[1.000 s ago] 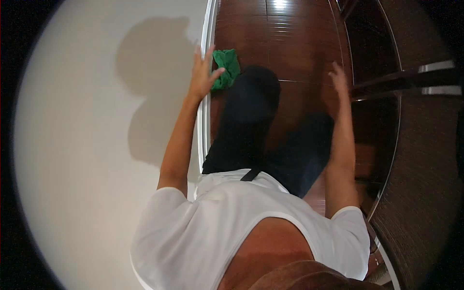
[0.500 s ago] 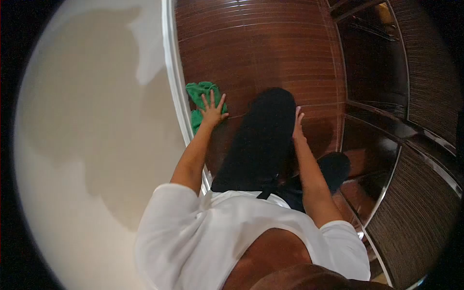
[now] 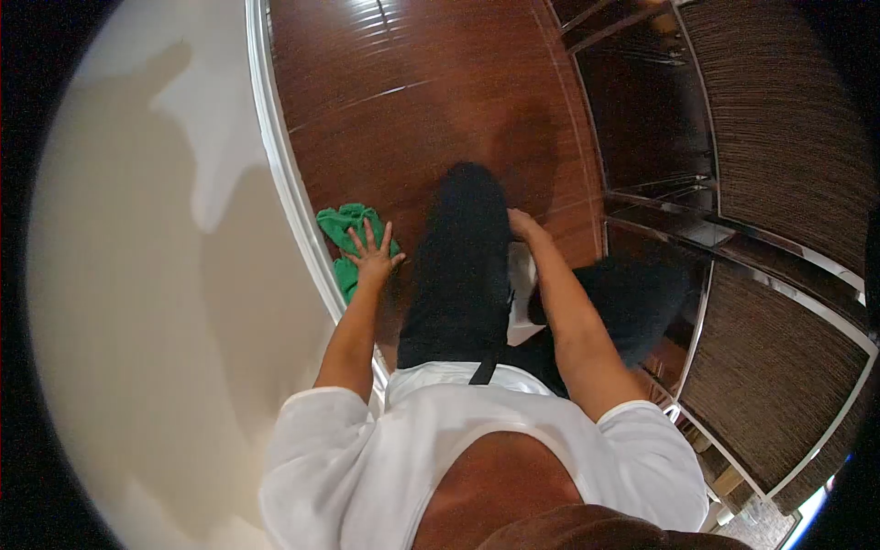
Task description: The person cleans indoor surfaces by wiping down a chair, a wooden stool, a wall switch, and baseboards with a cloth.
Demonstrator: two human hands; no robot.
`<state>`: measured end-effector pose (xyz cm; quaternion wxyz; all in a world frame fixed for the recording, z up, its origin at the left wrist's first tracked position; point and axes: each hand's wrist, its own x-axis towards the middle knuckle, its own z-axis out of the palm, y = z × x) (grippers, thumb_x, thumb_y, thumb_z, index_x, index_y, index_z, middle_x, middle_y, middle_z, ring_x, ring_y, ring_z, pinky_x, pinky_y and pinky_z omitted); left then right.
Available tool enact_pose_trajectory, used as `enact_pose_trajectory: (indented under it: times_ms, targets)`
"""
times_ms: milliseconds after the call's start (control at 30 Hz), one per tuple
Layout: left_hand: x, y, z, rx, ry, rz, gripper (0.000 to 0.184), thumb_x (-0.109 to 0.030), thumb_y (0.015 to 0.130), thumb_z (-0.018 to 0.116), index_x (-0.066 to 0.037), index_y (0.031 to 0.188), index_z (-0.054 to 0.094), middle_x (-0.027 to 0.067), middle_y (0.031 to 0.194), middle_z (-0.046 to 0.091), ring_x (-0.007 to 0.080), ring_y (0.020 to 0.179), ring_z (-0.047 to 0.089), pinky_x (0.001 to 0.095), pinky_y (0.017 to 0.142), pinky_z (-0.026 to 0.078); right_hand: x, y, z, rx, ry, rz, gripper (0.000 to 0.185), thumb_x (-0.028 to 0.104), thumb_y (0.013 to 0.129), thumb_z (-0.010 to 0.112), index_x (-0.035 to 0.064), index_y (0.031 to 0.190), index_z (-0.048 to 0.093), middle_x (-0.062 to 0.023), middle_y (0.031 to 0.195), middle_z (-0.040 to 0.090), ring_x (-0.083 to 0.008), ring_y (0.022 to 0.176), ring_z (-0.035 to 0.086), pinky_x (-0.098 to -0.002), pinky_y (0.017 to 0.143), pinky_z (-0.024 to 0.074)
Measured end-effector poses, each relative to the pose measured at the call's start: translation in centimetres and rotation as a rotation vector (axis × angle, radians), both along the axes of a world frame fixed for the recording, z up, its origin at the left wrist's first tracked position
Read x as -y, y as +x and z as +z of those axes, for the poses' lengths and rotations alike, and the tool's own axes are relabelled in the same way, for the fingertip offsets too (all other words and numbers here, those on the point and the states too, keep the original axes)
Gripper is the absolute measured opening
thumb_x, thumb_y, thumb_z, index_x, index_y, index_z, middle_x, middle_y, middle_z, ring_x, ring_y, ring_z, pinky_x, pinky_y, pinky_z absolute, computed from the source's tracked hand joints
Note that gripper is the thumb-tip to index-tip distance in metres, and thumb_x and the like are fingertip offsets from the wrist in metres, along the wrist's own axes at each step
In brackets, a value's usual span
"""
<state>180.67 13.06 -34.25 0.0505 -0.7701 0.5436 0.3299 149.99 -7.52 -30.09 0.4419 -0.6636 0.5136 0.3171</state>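
Note:
A crumpled green cloth lies on the brown wood floor beside the white baseboard. My left hand rests on the cloth's right part, palm down with the fingers spread. Against the side of my raised knee is my right hand; its fingers are partly hidden behind the dark trouser leg, so whether they hold anything cannot be seen. A whitish object, only partly visible, shows between my legs below the right hand.
A pale wall with the white baseboard runs along the left. Dark glossy cabinet fronts and textured brown panels with metal edges line the right. The wood floor stretches ahead between them.
My left hand has come down onto the green cloth and stays spread there. The right hand has moved inward to my knee. The view has turned, and the whitish object now shows between my legs.

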Motion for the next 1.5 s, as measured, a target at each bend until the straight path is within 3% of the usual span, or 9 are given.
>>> enact_pose_trajectory:
  times_ms: [200, 433, 633, 700, 867, 1033, 1233, 1367, 1500]
  targets:
    - [-1.6, -0.6, -3.1, 0.416, -0.254, -0.115, 0.078, -0.039, 0.081, 0.062, -0.041, 0.144, 0.017, 0.008, 0.151, -0.021, 0.0448, 0.133, -0.024, 0.0817, 0.089, -0.002, 6.4, 6.0, 3.6, 0.307, -0.341, 0.081, 0.056, 0.024, 0.084, 0.062, 0.0136, 0.135, 0.042, -0.0234, 0.137, 0.04, -0.0378, 0.127, 0.038, -0.0439, 0.102, 0.0371]
    - [-0.4, 0.4, 0.9, -0.09, -0.107, 0.225, 0.062, -0.018, 0.082, 0.057, -0.029, 0.14, 0.035, 0.0163, 0.149, 0.011, 0.0457, 0.134, 0.012, 0.0649, 0.101, 0.015, 16.0, 12.0, 6.0, 0.364, -0.469, 0.164, 0.055, 0.02, 0.083, 0.064, 0.0182, 0.134, 0.044, -0.0246, 0.137, 0.038, -0.0384, 0.127, 0.037, -0.0424, 0.104, 0.0342]
    - [-0.6, 3.5, 1.5, -0.361, -0.291, 0.653, 0.055, -0.011, 0.082, 0.054, -0.022, 0.135, 0.044, 0.0196, 0.143, 0.03, 0.0445, 0.129, 0.029, 0.0535, 0.105, 0.024, 16.2, 15.8, 1.2, -0.049, -0.387, -0.105, 0.074, 0.028, 0.087, 0.053, 0.0236, 0.146, 0.009, -0.0227, 0.148, -0.022, -0.0554, 0.132, -0.013, -0.0743, 0.096, 0.0184]
    - [1.3, 3.7, 6.4, -0.287, -0.478, 0.585, 0.048, -0.001, 0.079, 0.051, -0.015, 0.126, 0.052, 0.0164, 0.123, 0.055, 0.0401, 0.11, 0.049, 0.0385, 0.098, 0.036, 15.3, 16.8, 2.0, -0.048, -0.398, -0.113, 0.078, 0.031, 0.085, 0.056, 0.0253, 0.146, 0.008, -0.0212, 0.147, -0.024, -0.0547, 0.132, -0.013, -0.0781, 0.091, 0.0182]
    - [2.1, 6.7, 18.0, 0.248, -0.435, 0.236, 0.058, 0.011, 0.071, 0.048, -0.017, 0.12, 0.056, 0.0044, 0.128, 0.053, 0.034, 0.111, 0.048, 0.0421, 0.092, 0.041, 16.6, 16.6, 2.4, -0.052, -0.273, -0.078, 0.087, 0.035, 0.083, 0.062, 0.0245, 0.147, 0.005, -0.0254, 0.145, -0.026, -0.0565, 0.13, -0.016, -0.0731, 0.096, 0.0207]
    - [0.8, 4.7, 28.8, 0.623, -0.222, 0.065, 0.048, -0.007, 0.08, 0.049, -0.022, 0.126, 0.053, -0.0031, 0.134, 0.047, 0.028, 0.118, 0.043, 0.046, 0.087, 0.041, 17.0, 16.4, 5.0, -0.139, -0.226, -0.017, 0.093, 0.042, 0.08, 0.065, 0.0246, 0.147, 0.003, -0.0267, 0.145, -0.023, -0.0546, 0.132, -0.011, -0.0644, 0.103, 0.0222]
    - [-5.6, -0.6, 21.1, 0.814, 0.254, -0.26, 0.046, -0.018, 0.087, 0.042, -0.011, 0.133, 0.046, 0.0006, 0.137, 0.044, 0.0221, 0.128, 0.038, 0.0505, 0.11, 0.019, 21.4, 12.9, 5.6, 0.153, -0.358, -0.052, 0.082, 0.035, 0.081, 0.066, 0.0318, 0.145, 0.015, -0.0258, 0.148, -0.012, -0.0583, 0.131, -0.006, -0.073, 0.098, 0.018]
    - [-1.8, 2.7, 22.7, 0.456, 0.03, 0.005, 0.046, -0.016, 0.088, 0.04, -0.01, 0.134, 0.045, 0.0008, 0.138, 0.043, 0.0188, 0.128, 0.038, 0.0518, 0.113, 0.011, 26.4, 10.4, 8.7, 0.09, -0.547, 0.072, 0.082, 0.041, 0.082, 0.064, 0.0329, 0.145, 0.014, -0.0209, 0.15, -0.011, -0.0549, 0.133, -0.002, -0.0753, 0.096, 0.0176]
    - [4.8, 7.4, 20.5, 0.792, -0.015, -0.216, 0.045, -0.016, 0.087, 0.043, -0.01, 0.131, 0.048, 0.0023, 0.135, 0.046, 0.0193, 0.127, 0.039, 0.0529, 0.112, 0.015, 31.1, 8.3, 8.2, -0.044, -0.446, 0.209, 0.095, 0.059, 0.079, 0.059, 0.0323, 0.146, -0.003, -0.0239, 0.148, -0.018, -0.0577, 0.131, -0.008, -0.0763, 0.095, 0.0157]
